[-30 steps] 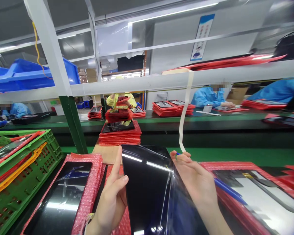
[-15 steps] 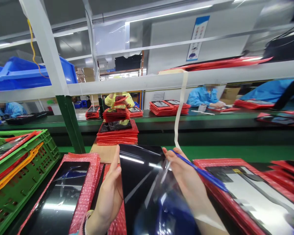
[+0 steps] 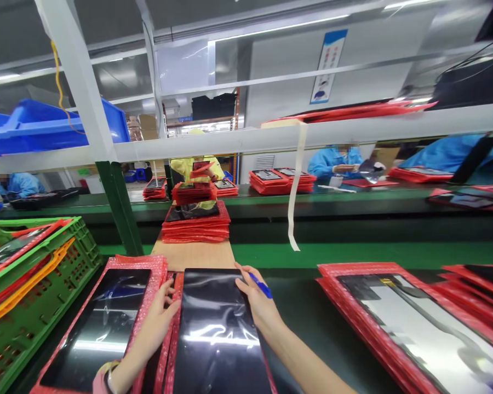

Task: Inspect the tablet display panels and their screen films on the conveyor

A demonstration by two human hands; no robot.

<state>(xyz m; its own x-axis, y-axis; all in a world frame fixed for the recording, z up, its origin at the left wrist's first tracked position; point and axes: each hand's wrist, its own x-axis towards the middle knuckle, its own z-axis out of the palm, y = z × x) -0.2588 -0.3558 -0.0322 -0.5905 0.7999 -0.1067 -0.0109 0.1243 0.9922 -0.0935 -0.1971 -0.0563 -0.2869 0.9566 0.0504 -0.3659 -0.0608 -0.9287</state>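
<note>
A glossy black screen panel (image 3: pixel 217 339) lies face up on a red bubble-wrap bag (image 3: pixel 175 323) in front of me. My right hand (image 3: pixel 257 303) rests at the panel's upper right corner, fingers closed round a blue pen (image 3: pixel 261 285). Beside the panel's left edge is my left hand (image 3: pixel 162 312), fingers loosely bent and apart, with nothing visible in it. It is close to the red wrap between this panel and another black screen panel (image 3: pixel 101 328) at the left.
At the left stands a green crate (image 3: pixel 45 306) holding wrapped panels. Right of me, a panel with a silvery back (image 3: pixel 419 328) tops a red stack. A wooden board (image 3: pixel 195 256) carries another red stack (image 3: pixel 196 227). A tape strip (image 3: pixel 293 213) hangs from the white rail (image 3: pixel 230 140). Co-workers sit beyond.
The black panel, held up and tilted before, now lies on the red wrap. Both hands have moved with it, and the pen has turned in my right hand. Clear film over the panel looks flatter.
</note>
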